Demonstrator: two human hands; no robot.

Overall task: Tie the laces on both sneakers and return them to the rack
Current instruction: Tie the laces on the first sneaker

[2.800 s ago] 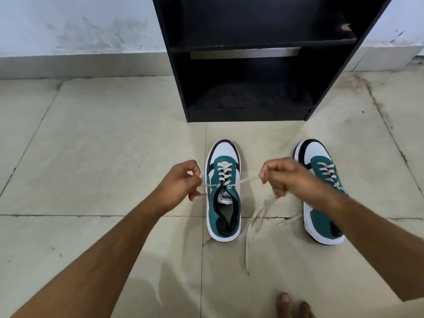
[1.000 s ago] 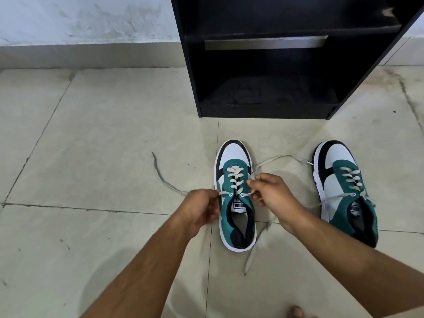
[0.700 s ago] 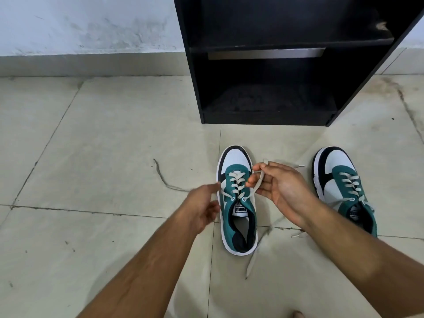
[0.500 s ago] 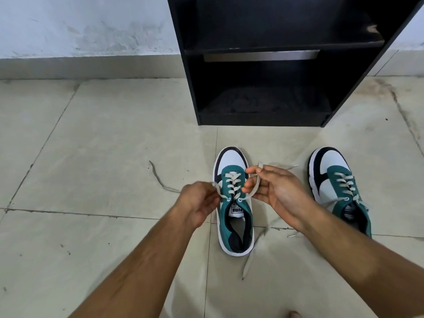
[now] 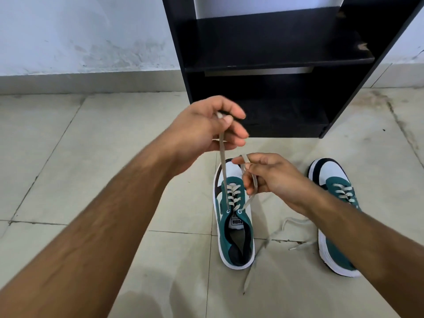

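Observation:
Two green, white and black sneakers stand on the tiled floor, toes toward the black rack (image 5: 270,65). The left sneaker (image 5: 235,226) is in the middle, its laces undone. My left hand (image 5: 206,129) is raised above it, pinching the left lace (image 5: 222,161), which runs taut down to the top eyelet. My right hand (image 5: 270,175) is over the sneaker's toe and holds a loop of the right lace (image 5: 251,180); that lace's tail trails over the floor. The right sneaker (image 5: 335,216) is partly behind my right forearm, its lace ends loose on the tiles.
The rack has two open shelves with nothing on them and stands against a pale wall (image 5: 80,35). Loose lace ends (image 5: 298,246) lie between the two sneakers. Bare floor tiles (image 5: 91,145) stretch to the left.
My left hand has lifted up and away from the sneaker, pulling the left lace taut. My right hand stays near the toe with its lace loop. The camera has moved closer.

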